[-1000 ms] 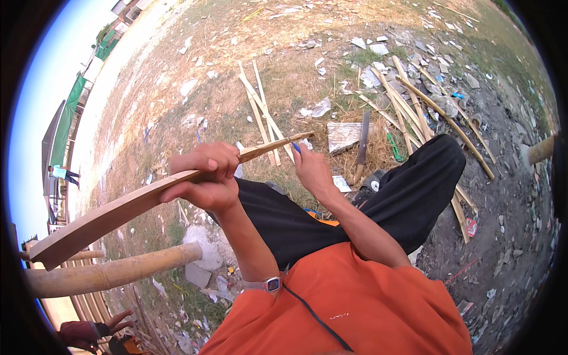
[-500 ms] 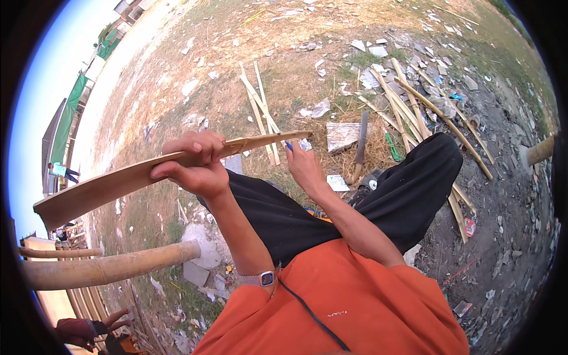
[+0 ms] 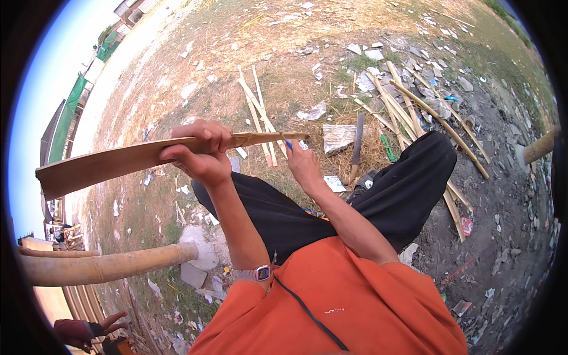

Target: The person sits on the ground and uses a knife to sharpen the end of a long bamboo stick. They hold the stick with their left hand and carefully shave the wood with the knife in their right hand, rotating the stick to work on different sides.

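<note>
A long split-bamboo slat (image 3: 112, 164) stretches across in front of me, broad at its left end and narrow at its right. My left hand (image 3: 204, 152) is closed around it near the middle, thumb beneath and fingers over the top. Close to the narrow end, my right hand (image 3: 305, 168) is closed on a slim blue pen-like tool (image 3: 289, 144). That tool's tip meets or nearly meets the slat; its exact kind is too small to make out.
Beyond my right hand, a machete (image 3: 358, 142) leans by a pale slab (image 3: 339, 137). Bamboo strips (image 3: 408, 109) lie piled at right, with crossed strips (image 3: 257, 109) ahead. Thick bamboo posts stand at left (image 3: 118, 264) and right (image 3: 538, 148). Another person (image 3: 83, 330) is at lower left.
The slat's broad left end has risen, so it lies more level. My left hand has shifted slightly right with it. My right hand stays near the narrow end.
</note>
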{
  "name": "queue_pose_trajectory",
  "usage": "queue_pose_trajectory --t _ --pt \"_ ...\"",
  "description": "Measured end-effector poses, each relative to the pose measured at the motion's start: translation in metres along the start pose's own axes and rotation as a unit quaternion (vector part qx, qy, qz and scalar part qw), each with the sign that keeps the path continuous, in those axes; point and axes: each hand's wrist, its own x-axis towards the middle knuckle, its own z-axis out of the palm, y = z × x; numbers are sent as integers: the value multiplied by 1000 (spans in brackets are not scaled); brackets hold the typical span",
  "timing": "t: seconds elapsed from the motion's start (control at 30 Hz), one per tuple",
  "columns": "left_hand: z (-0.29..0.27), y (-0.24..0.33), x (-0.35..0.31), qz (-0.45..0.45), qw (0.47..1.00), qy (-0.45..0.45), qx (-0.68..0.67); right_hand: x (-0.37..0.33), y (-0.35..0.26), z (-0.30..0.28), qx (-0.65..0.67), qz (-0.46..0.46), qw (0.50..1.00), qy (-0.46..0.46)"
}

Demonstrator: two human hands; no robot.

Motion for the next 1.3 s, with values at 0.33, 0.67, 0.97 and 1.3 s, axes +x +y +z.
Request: queue_pose_trajectory --t 0.33,0.67,0.97,1.3 --pt "14 -3 3 21 997 -72 -19 0 28 -22 95 17 994 -48" --pt "21 -4 -5 60 996 51 36 -57 -63 -69 241 -110 964 4" --pt "13 -2 -5 67 993 79 54 -47 -59 -48 149 -88 985 0" --pt "15 -2 -3 55 996 60 46 -43 -53 -46 115 -95 989 13"
